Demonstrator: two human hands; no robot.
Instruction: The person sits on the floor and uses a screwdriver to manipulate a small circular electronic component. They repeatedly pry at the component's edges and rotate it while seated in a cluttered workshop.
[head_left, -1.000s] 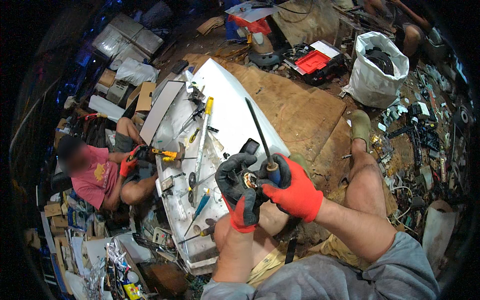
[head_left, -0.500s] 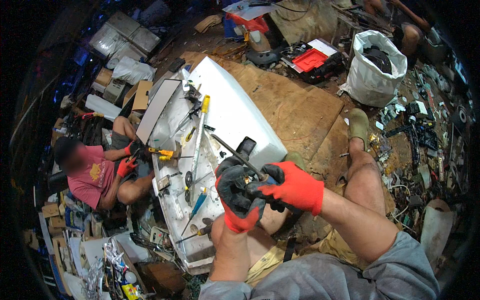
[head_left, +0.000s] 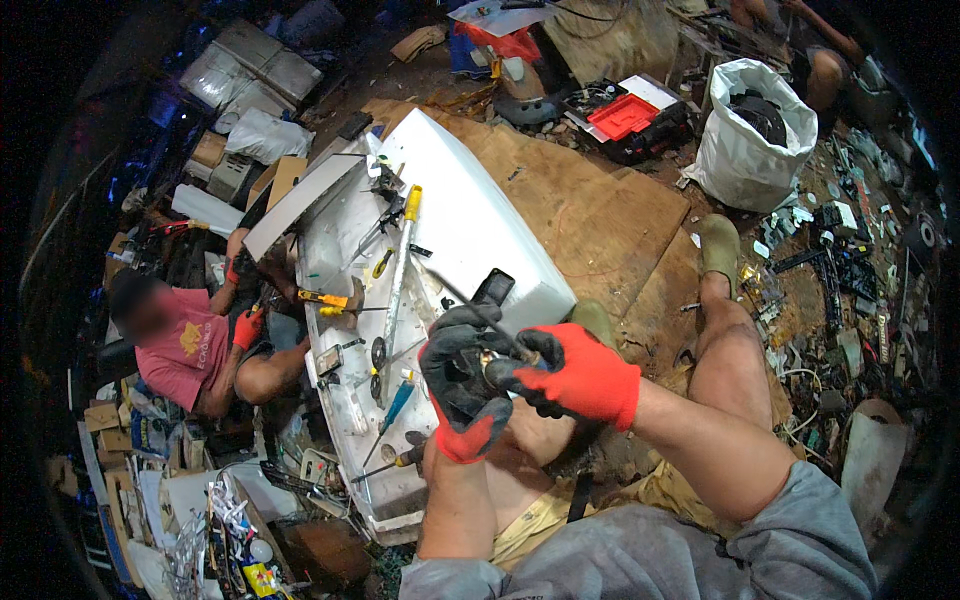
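Small metal part [head_left: 490, 362]: pinched between both gloved hands at picture centre, above the knees; details too small to tell.
Left hand [head_left: 462, 385]: black-and-red glove, grip closed around the part from 7 o'clock.
Right hand [head_left: 575, 372]: red-and-black glove, grip closed on the part and on a thin dark rod [head_left: 470, 305].
Rod: running up toward 11 o'clock from the hands, low and slanted.
Change: a second ago pointed steeply toward 12 o'clock, half a second ago already tilting left, now lying flatter; hands lower and closer together, likely levering or twisting at the part.
White appliance panel [head_left: 470, 215]: lying at 11 o'clock of the hands, serving as work surface.
On panel: long yellow-handled screwdriver [head_left: 398, 270], blue-handled screwdriver [head_left: 395, 405], small wheels and loose bits.
Co-worker [head_left: 190, 345]: seated at 9 o'clock, red gloves, yellow-handled tool in hand.
Floor: plywood sheet [head_left: 600, 210] under the panel.
Room: white sack [head_left: 750, 140] at 1 o'clock, red toolbox [head_left: 625, 115] at 12, scrap and cardboard all round.
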